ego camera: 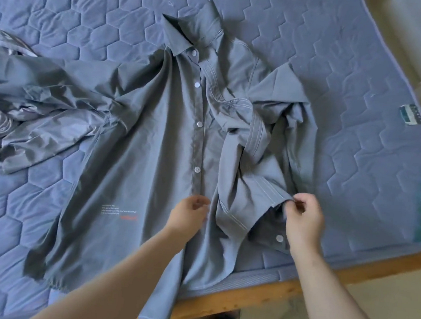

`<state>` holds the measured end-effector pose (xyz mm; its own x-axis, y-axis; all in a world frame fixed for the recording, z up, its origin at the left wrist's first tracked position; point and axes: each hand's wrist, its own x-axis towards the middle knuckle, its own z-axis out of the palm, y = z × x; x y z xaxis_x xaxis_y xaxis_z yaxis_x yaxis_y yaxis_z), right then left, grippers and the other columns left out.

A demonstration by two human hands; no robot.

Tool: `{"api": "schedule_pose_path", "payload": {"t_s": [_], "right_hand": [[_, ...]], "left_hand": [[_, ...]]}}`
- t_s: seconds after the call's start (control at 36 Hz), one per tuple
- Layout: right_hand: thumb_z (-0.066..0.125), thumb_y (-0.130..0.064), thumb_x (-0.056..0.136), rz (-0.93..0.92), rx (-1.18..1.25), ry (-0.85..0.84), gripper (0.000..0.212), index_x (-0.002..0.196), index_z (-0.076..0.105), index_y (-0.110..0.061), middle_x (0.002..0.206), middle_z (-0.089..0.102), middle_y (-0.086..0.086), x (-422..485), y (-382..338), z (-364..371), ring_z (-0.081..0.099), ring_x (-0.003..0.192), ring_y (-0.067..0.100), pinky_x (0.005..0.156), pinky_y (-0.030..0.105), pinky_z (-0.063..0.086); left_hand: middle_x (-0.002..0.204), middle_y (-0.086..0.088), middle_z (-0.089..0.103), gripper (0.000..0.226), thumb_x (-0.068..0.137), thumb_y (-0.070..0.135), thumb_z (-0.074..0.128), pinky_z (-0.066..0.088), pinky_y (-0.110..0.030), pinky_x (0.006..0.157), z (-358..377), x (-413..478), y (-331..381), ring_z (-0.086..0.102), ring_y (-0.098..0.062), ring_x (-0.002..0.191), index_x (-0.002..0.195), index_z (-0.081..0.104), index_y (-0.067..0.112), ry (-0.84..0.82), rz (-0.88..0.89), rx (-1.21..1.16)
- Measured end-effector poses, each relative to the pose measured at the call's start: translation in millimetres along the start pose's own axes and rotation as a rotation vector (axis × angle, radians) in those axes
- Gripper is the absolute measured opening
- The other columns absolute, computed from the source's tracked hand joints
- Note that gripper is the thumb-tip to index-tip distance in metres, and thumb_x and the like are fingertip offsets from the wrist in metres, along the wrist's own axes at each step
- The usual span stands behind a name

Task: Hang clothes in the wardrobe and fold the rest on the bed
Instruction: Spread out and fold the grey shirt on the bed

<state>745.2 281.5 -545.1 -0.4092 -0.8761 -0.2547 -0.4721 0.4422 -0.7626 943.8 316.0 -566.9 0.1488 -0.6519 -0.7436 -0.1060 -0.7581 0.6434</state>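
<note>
The left hand (191,210) is reaching in from the lower left, forearm bare and running diagonally over the shirt's lower front. The hand is hovering at the lower end of the button placket (197,138), with its fingers (202,201) loosely curled. This area is blurred, and it cannot be told whether they are pinching the placket edge or merely resting beside it.

The right hand (305,214) is coming in from the lower right, wrist bent slightly inward. Its thumb and forefinger are pinching the stitched edge of the sleeve (261,151) where that edge is ending, just to the left of the knuckles. The remaining fingers are curled behind the pinch.

The grey shirt (138,153) is lying face up on the bed (345,150), buttoned, with the collar (182,37) pointing away from the person. Its hem is hanging over the near wooden bed frame (251,289). The sleeve under the right hand is lying crumpled across the shirt's front on that side, folded inward toward the placket. The opposite side is spreading flat, showing small printed text (119,212) near the hem.

A second grey garment (25,107) is lying bunched at the left, touching the shirt's far sleeve. A label (411,114) is sitting on the mattress near its right edge.
</note>
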Motion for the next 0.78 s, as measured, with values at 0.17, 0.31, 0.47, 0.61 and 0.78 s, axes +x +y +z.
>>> {"api": "schedule_pose_path", "payload": {"t_s": [0.17, 0.31, 0.47, 0.61, 0.78], "right_hand": [[0.049, 0.003, 0.092, 0.015, 0.556, 0.002, 0.039, 0.073, 0.066, -0.026, 0.076, 0.063, -0.011, 1.4, -44.8, -30.7, 0.058, 0.068, -0.004, 0.065, 0.008, 0.044], [0.053, 0.005, 0.088, -0.27, 0.499, -0.201, 0.054, 0.067, 0.072, -0.041, 0.078, 0.069, -0.022, -8.6, -87.6, -45.1, 0.061, 0.08, -0.007, 0.075, 0.01, 0.046], [0.061, -0.012, 0.072, -0.558, 0.167, -0.441, 0.027, 0.079, 0.067, -0.037, 0.077, 0.064, -0.013, -36.1, -95.7, -29.8, 0.06, 0.078, 0.002, 0.074, 0.008, 0.043], [0.079, -0.014, 0.068, -0.408, 0.031, -0.243, 0.054, 0.113, 0.054, -0.03, 0.097, 0.052, -0.012, -48.9, -70.4, -15.9, 0.049, 0.094, -0.001, 0.085, 0.016, 0.039], [0.076, -0.041, 0.071, -0.008, -0.372, -0.197, 0.089, 0.144, 0.033, -0.014, 0.14, 0.041, 0.007, -70.7, -43.9, 14.5, 0.042, 0.127, 0.03, 0.1, 0.043, 0.037]], "left_hand": [[0.074, 0.003, 0.06, 0.017, 0.093, 0.016, 0.053, 0.04, -0.018, 0.059, 8.9, -28.8, 53.5, 0.056, -0.011, 0.065, 0.079, 0.063, 0.019, -0.17, 0.083, -0.152], [0.094, 0.005, 0.069, 0.045, 0.09, 0.059, 0.039, 0.041, -0.025, 0.067, 7.7, -44.0, 92.7, 0.065, -0.013, 0.083, 0.095, 0.064, 0.022, -0.341, -0.033, -0.28], [0.075, 0.0, 0.058, 0.018, 0.088, 0.035, 0.06, 0.04, -0.02, 0.052, 5.3, -59.8, 115.9, 0.058, -0.008, 0.058, 0.097, 0.057, 0.02, -0.354, -0.133, -0.424], [0.051, 0.005, 0.058, 0.017, 0.09, 0.001, 0.057, 0.037, -0.013, 0.04, 6.1, -60.7, 121.2, 0.051, -0.003, 0.041, 0.083, 0.057, 0.017, -0.045, -0.024, -0.624], [0.062, -0.001, 0.063, 0.021, 0.09, -0.001, 0.053, 0.041, -0.02, 0.052, 15.8, -73.5, 122.2, 0.055, -0.01, 0.053, 0.08, 0.063, 0.015, -0.288, -0.017, -0.715]]}}
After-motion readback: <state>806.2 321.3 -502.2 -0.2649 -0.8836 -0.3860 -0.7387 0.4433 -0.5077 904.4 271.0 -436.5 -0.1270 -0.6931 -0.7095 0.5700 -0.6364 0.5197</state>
